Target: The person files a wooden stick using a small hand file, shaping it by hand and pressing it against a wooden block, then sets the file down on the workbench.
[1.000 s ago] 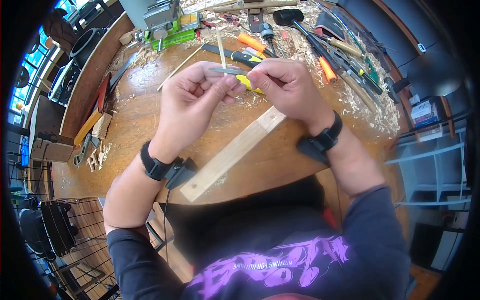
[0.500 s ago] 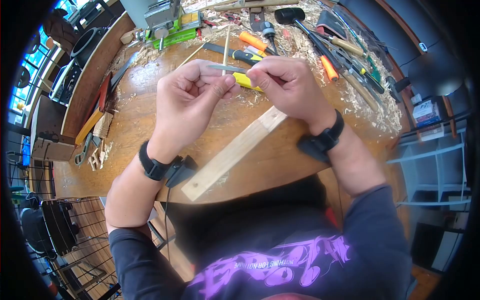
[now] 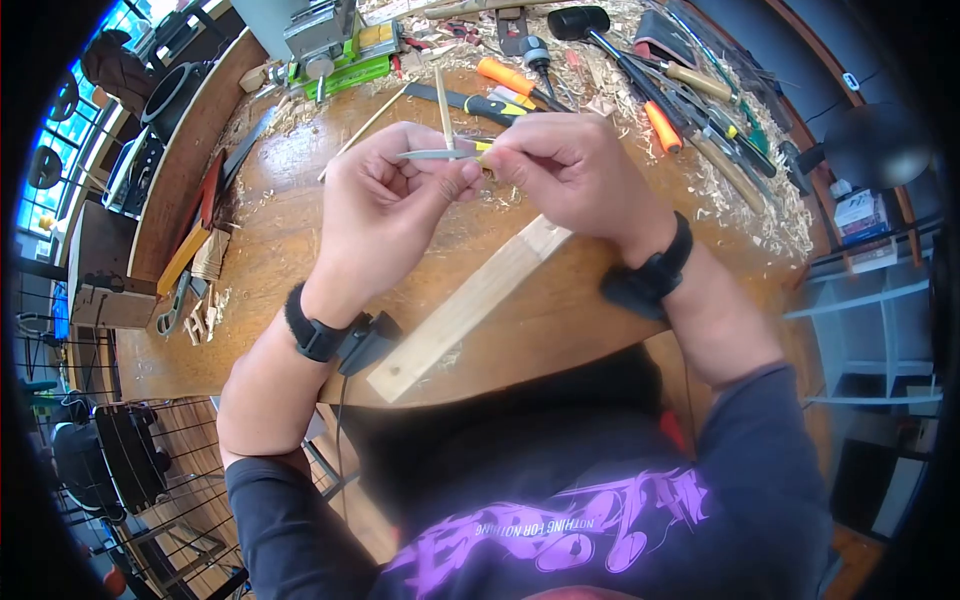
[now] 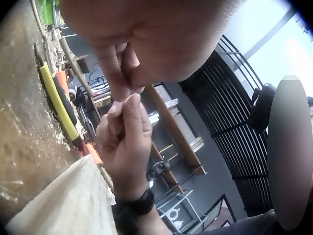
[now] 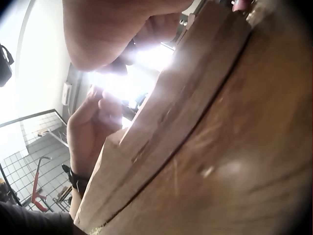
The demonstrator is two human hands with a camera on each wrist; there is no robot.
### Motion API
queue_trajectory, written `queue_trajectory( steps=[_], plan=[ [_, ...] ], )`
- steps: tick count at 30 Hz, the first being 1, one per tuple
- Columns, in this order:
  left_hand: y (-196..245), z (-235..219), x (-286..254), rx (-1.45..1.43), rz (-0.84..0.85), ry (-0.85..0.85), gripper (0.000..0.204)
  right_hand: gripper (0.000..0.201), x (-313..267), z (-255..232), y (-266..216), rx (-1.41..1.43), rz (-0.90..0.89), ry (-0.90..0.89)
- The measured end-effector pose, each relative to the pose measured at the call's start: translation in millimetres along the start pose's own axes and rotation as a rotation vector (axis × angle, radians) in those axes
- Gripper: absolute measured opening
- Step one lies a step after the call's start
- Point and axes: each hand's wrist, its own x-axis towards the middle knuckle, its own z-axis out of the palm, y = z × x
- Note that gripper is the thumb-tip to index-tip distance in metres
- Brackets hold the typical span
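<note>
Firstly, the left hand (image 3: pixel 390 195): thumb and fingertips pinching one thin wooden stick (image 3: pixel 443 105), which points up and away beyond the fingers. Right hand (image 3: pixel 567 167): fingers curled, thumb pressed against them, gripping one slim grey blade (image 3: pixel 425 155) at its end. Blade lies across the stick, at the left fingertips. Hands close together, above a workbench (image 3: pixel 270 270).

Below and between both hands: one flat wooden strip (image 3: pixel 472 300), set diagonally, far end partly under the right hand. Beyond the left hand: a second thin stick (image 3: pixel 365 132), lying on the bench. Beyond both hands: one yellow-and-black-handled tool (image 3: pixel 490 107); one orange-handled screwdriver (image 3: pixel 503 75); one black mallet (image 3: pixel 578 20). Right of the right hand: wood shavings (image 3: pixel 770 228), scattered. Each wrist: a black strap.
</note>
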Motion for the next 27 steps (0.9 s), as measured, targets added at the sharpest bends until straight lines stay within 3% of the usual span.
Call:
queue_trajectory(
  steps=[8,17,19,27],
  plan=[
    [4.9,0.8,-1.0,0.047,-0.073,-0.012,0.019,0.012,-1.4,-5.3,2.1,-0.035,0.021,-0.019],
    [1.4,-0.1,1.2,-0.103,-0.082,-0.026,0.013,0.011,-2.3,-0.4,3.6,0.027,0.021,-0.028],
    [0.8,0.9,0.0,0.025,-0.03,-0.003,0.021,0.01,-1.7,0.1,1.6,0.04,-0.001,-0.03],
    [11.3,1.3,0.6,0.076,-0.09,-0.049,0.032,0.014,-2.9,-10.0,5.5,-0.018,0.015,-0.065]
  ],
)
